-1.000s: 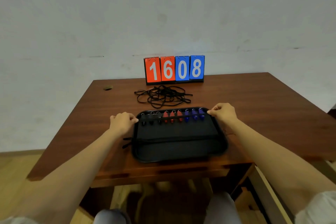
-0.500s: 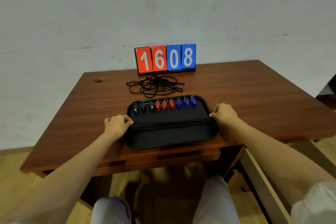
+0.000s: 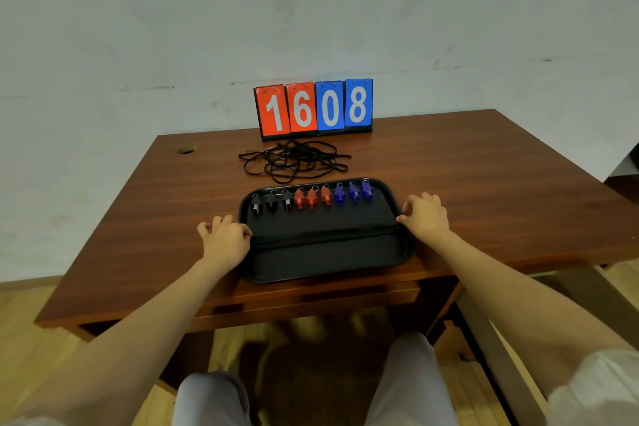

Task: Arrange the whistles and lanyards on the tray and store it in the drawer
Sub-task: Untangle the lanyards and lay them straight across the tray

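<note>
counter (image 3: 466, 183): reddish-brown wood, visible grain, smooth, satin sheen
tray (image 3: 328, 278): black, looks plastic; matt inside, faint gloss along rim
whistles (image 3: 313, 199): glossy moulded plastic in black, red, blue; small metal rings at far ends
lanyards (image 3: 294, 161): black woven cord, matt
lanyard on tray (image 3: 325, 235): matt black cord too
scoreboard (image 3: 314, 109): smooth glossy cards, thin wire rings on top
wall (image 3: 311, 10): matt paint, scuffed
floor (image 3: 41, 356): light wood boards

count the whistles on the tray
9, in one row along the far edge of the tray: three black whistles at the left, three red whistles in the middle, three blue whistles at the right. None seems hidden.
</note>
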### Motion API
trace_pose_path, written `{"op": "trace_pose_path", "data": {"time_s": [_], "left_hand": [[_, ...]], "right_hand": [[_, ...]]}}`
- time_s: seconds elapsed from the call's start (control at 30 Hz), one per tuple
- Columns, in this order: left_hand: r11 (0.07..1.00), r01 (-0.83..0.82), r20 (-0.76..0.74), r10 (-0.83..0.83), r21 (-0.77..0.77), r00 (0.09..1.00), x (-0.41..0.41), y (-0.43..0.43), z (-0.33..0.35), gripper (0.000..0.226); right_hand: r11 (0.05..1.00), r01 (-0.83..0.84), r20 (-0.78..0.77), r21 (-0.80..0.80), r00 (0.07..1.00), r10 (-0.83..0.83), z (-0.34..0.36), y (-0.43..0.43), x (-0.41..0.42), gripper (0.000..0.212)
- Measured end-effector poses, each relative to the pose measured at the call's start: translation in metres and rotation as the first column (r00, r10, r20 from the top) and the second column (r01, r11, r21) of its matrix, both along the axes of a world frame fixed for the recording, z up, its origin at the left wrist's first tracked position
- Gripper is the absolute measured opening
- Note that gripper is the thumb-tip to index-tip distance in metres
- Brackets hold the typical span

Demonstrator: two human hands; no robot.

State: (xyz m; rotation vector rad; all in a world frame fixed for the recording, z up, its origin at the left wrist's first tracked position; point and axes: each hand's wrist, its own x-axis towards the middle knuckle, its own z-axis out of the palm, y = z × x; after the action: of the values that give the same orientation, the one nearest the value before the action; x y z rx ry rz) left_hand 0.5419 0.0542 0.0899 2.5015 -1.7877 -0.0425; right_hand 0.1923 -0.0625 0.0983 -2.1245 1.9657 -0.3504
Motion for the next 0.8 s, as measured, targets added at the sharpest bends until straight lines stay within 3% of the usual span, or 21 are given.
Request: {"op": "trace_pose_path", "data": {"time_s": [0.17, 0.4, 0.57, 0.8], "left_hand": [[0.995, 0.059, 0.076, -0.054, -0.076, 0.996, -0.012, -0.002, -0.005, 0.033], [0.973, 0.231, 0.022, -0.231, -0.007, 0.973, -0.038, -0.003, -0.010, 0.048], [0.961, 0.267, 0.047, -0.271, 0.074, 0.961, -0.039, -0.002, -0.014, 0.054], [0.958, 0.281, 0.021, -0.280, -0.059, 0.960, -0.044, -0.019, -0.007, 0.055]], "right_hand": [[0.978, -0.170, -0.029, -0.123, 0.985, 0.167, -0.003, 0.000, 0.001, 0.025], [0.874, -0.486, -0.179, -0.002, 0.860, 0.478, -0.008, 0.006, 0.015, 0.037], [0.846, -0.522, -0.191, 0.106, 0.824, 0.533, -0.008, 0.009, 0.024, 0.040], [0.799, -0.602, -0.155, -0.009, 0.790, 0.593, 0.010, -0.004, 0.062, 0.044]]}}
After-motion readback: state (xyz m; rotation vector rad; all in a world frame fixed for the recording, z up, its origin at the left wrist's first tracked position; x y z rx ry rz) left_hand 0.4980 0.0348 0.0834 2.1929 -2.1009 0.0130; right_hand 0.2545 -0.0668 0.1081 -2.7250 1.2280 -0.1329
